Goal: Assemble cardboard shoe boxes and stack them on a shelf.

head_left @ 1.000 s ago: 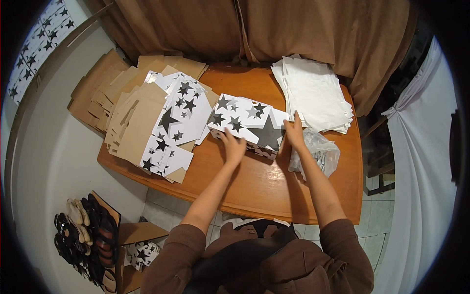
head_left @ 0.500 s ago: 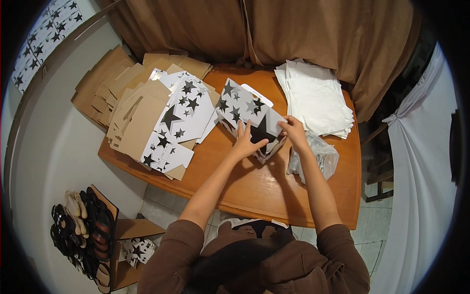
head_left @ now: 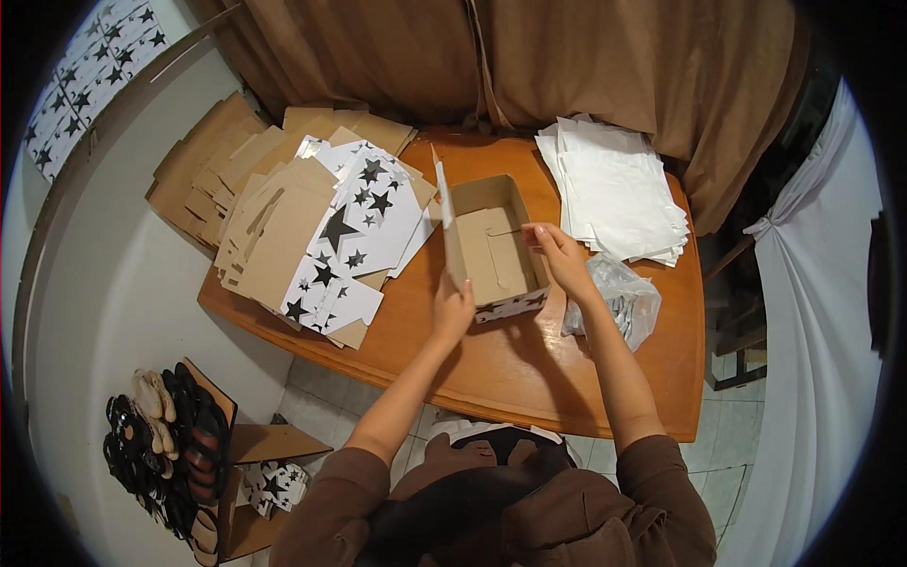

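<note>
A cardboard box (head_left: 493,248) with a black-star print outside and plain brown inside stands on the table in front of me, its lid (head_left: 450,222) raised on the left side. My left hand (head_left: 454,307) grips the near edge of that lid, thumb on the inner face. Over the box's right wall hovers my right hand (head_left: 559,257), fingers curled together near the rim; whether anything is between them is hidden. A thin curved line shows on the box's inner bottom.
Flat unfolded star-printed and brown cardboard boxes (head_left: 274,222) pile up on the left. White paper sheets (head_left: 614,194) are stacked at the back right, with a clear plastic bag (head_left: 619,302) nearer me. Shoes (head_left: 161,425) sit on a rack at lower left.
The box has gone from closed to open, its lid swung up to the left. My left hand has moved down and left onto the lid's edge; my right hand has shifted slightly left.
</note>
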Motion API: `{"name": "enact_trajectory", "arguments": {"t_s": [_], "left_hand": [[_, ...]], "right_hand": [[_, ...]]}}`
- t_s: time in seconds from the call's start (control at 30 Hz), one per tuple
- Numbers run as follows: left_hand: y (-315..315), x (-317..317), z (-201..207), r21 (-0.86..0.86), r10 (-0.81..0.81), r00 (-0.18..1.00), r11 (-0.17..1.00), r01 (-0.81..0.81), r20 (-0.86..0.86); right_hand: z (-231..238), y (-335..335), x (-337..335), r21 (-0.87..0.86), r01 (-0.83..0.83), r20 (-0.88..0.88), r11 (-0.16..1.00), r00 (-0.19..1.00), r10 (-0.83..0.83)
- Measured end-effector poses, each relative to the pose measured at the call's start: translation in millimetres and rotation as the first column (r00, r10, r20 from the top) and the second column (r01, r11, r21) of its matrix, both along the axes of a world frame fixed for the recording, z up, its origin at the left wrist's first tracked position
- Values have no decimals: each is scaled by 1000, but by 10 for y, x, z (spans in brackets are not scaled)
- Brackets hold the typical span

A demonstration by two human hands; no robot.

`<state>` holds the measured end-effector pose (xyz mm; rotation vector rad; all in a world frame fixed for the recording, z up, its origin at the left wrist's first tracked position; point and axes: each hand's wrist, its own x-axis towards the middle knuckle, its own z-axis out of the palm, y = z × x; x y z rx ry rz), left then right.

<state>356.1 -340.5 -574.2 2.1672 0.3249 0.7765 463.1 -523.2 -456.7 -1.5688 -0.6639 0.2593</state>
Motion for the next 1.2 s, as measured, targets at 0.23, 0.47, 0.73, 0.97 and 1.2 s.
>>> {"name": "enact_trajectory", "arguments": {"t_s": [0.23, 0.47, 0.73, 0.97, 1.2], "left_hand": [[463, -247, 268, -152, -57, 990, 988, 37, -131], [1210, 14, 140, -335, -280, 959, 908, 251, -40], [1577, 189, 319, -546, -483, 862, 769, 332, -155], [1665, 580, 295, -437, -377, 891, 866, 243, -252], [1663, 540, 209, -171, -302, 923, 949, 267, -238]], "right_hand": [[-164, -109, 206, -3, 226, 152, 974, 963, -223], [-472, -330, 444, -269, 570, 598, 777, 731, -329], [-740, -351, 233, -519, 177, 39, 836, 982, -183], [-556, -208, -409, -643, 228, -33, 731, 946, -324], [-509, 528, -594, -602, 205, 600, 772, 754, 268]]}}
